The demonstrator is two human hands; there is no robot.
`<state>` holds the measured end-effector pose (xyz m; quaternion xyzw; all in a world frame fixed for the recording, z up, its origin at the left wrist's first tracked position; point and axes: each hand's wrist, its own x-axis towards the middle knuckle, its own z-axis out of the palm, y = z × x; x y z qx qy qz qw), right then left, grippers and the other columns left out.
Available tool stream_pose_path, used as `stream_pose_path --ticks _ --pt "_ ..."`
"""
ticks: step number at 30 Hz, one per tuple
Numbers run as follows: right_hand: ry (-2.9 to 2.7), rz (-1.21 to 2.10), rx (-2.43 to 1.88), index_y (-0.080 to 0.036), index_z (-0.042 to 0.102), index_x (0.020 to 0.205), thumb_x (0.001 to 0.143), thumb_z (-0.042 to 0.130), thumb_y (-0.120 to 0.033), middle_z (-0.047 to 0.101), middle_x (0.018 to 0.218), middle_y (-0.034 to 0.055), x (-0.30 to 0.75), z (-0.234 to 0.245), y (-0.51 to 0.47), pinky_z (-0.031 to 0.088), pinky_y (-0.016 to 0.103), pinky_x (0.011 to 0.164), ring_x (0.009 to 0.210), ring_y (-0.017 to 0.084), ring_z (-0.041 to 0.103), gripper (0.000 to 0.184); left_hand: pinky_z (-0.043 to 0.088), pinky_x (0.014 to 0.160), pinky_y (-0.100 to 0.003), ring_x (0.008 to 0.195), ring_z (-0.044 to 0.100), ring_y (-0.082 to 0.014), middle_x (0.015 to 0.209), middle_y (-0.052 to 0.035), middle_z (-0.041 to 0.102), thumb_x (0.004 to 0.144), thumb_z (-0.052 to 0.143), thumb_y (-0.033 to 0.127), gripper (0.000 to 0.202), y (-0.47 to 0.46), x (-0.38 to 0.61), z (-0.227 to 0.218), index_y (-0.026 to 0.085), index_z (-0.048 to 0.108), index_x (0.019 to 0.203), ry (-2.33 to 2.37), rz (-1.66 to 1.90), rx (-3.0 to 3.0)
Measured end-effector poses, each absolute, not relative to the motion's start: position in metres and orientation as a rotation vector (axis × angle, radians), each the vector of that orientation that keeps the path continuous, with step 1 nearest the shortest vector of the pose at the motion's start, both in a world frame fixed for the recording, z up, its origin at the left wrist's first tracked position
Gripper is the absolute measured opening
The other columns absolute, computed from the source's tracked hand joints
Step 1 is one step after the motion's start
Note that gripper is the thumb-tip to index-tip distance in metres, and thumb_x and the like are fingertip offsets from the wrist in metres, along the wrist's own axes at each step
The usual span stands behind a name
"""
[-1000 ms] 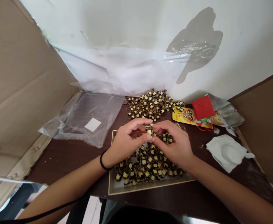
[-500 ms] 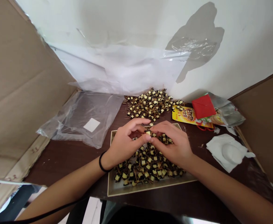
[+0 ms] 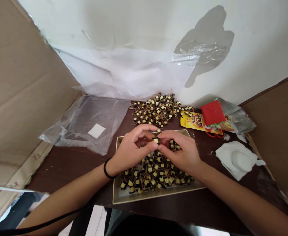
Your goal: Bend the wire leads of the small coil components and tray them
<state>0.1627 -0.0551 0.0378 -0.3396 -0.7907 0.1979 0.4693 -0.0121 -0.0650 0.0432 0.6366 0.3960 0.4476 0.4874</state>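
Note:
Between my fingertips, above the back part of a shallow box, is a small coil part (image 3: 156,140) with a pale yellow wrap, black ends and thin copper-coloured leads. My left hand (image 3: 136,147) pinches it from the left with thumb and fingers. From the right, the thumb and forefinger of my right hand (image 3: 179,149) close on its other side. Beneath both hands the cream-rimmed box (image 3: 144,198) holds many similar coil parts (image 3: 156,173), lying in a jumble. My hands hide the box's back left and right side in part.
A heap of like coil parts (image 3: 156,109) lies behind the box. Left is a clear plastic bag (image 3: 77,121) with a white label. On the right are a yellow packet (image 3: 190,121), a red packet (image 3: 213,112), red-handled scissors (image 3: 214,134) and crumpled tissue (image 3: 235,159). Cardboard walls (image 3: 18,82) flank the table.
Both hands stay over the box with the coil part between the fingertips, which have shifted only slightly. The whole view has moved a little.

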Motion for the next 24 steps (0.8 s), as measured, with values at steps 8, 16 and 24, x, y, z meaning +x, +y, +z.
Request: stream_pose_path --ticks 8,16,24 --pt "-1.907 0.415 -0.823 -0.019 0.061 0.094 0.079 0.062 -0.014 0.063 0.065 -0.002 0.164 0.038 -0.0552 0.05 0.023 0.059 0.057 0.011 0.057 0.016 0.053 0.067 -0.021 0.075 0.065 -0.0135 0.088 -0.0063 0.072 0.08 0.064 0.024 0.026 -0.0633 -0.0115 0.0477 0.013 0.067 0.103 1.048 1.072 1.723" --pt "-1.981 0.36 -0.799 -0.018 0.065 0.093 0.081 0.061 -0.014 0.068 0.076 0.0029 0.1643 0.035 -0.0543 0.05 0.027 0.065 0.069 0.014 0.062 0.013 0.055 0.067 -0.024 0.078 0.068 -0.0171 0.091 -0.0073 0.074 0.08 0.064 0.028 0.032 -0.0632 -0.0115 0.0478 0.012 0.067 0.108 1.164 1.041 1.779" --pt "-1.99 0.225 -0.808 -0.02 0.067 0.098 0.082 0.06 -0.014 0.072 0.081 0.0042 0.1654 0.0318 -0.0553 0.051 0.029 0.069 0.074 0.016 0.065 0.018 0.055 0.076 -0.025 0.086 0.069 -0.0178 0.101 -0.0074 0.073 0.081 0.064 0.03 0.032 -0.062 -0.0121 0.0459 0.015 0.068 0.109 1.176 1.068 1.879"
